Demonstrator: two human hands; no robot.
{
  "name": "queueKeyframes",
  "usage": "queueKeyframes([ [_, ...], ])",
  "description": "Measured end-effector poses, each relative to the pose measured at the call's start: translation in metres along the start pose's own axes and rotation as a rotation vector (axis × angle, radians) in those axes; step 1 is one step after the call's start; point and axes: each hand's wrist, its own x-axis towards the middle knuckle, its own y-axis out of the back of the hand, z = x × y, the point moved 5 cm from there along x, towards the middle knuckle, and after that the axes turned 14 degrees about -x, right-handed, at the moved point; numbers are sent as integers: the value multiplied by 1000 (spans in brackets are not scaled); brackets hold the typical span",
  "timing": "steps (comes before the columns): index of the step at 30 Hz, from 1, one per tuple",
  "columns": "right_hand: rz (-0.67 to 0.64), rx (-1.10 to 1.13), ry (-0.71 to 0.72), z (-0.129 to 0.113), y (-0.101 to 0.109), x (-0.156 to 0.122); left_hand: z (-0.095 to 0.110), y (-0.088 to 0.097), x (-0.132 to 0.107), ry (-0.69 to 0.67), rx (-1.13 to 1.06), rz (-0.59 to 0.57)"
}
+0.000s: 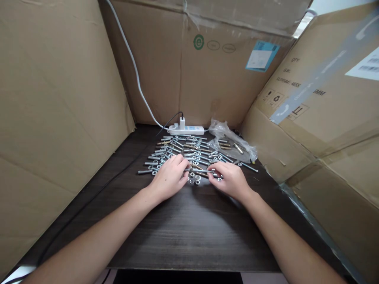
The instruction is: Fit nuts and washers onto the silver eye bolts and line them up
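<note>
A slim metal bolt (200,170) spans the gap between my two hands, lying roughly level. My left hand (171,177) pinches its left end with thumb and fingertips. At the other end, the fingers of my right hand (230,178) are closed around the bolt. Just below it, several loose washers and nuts (197,182) lie on the dark table. Beyond my hands are rows of silver and brass-coloured bolts (197,147) with washers among them. My hands cover part of the nearest rows.
A white power strip (192,129) with a plugged-in charger stands at the back. To its right lies a clear plastic bag (229,136) with some bolts. A black cable (109,182) runs along the left of the table (189,232). Cardboard walls (154,67) enclose three sides.
</note>
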Motion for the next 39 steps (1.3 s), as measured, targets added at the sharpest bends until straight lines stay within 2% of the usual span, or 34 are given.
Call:
queueKeyframes([
  [11,-3,156,7,-12,-1,-1,5,-6,-2,-55,-111,-39],
  [19,-8,247,21,-16,-3,-4,6,-7,-3,-65,-108,-42],
  [31,5,214,66,-22,0,-4,13,-4,-3,-84,-87,-47],
  [39,22,186,61,-20,-3,-5,8,-7,-3,-54,-139,-37],
])
